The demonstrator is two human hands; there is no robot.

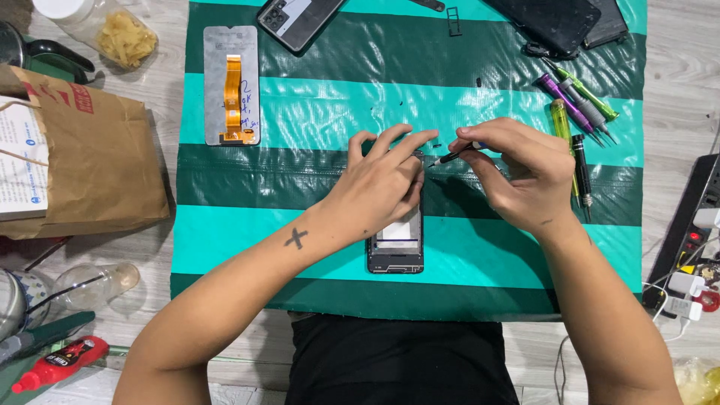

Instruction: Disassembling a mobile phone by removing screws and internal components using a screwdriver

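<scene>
Wooden floor under a striped mat (pixel 315 105) in light and dark green, with phone parts spread all over it. Near the middle, toward the front edge of the mat, an opened phone (pixel 395 247) lying flat with its back off — grey frame, pale insides showing. Top half hidden under the left hand (pixel 379 184). Left fingers (pixel 401 142) spread apart and pressed down on the phone, pinning it in place. Right hand (pixel 521 169) just beside, fingers (pixel 469 142) pinched together on a thin black screwdriver (pixel 452 157), tip aimed at the phone's top edge.

Could go wrong: tip slipping off a tiny screw and scratching the insides, if the left hand lets the phone slide on the smooth mat. Small dark specks (pixel 478 81) on the mat past the hands, maybe screws — hard to tell — easy to knock away and lose.

Toward the back left corner of the mat, a grey screen part (pixel 216 60) with an orange strip. At the back edge, two more dark phones (pixel 296 19). Near the right edge, a bunch of screwdrivers (pixel 581 105) and a yellow lighter (pixel 560 120). Off the mat on the left, a brown paper bag (pixel 105 165) and a red glue bottle (pixel 56 361); on the right, a power strip (pixel 694 225).
</scene>
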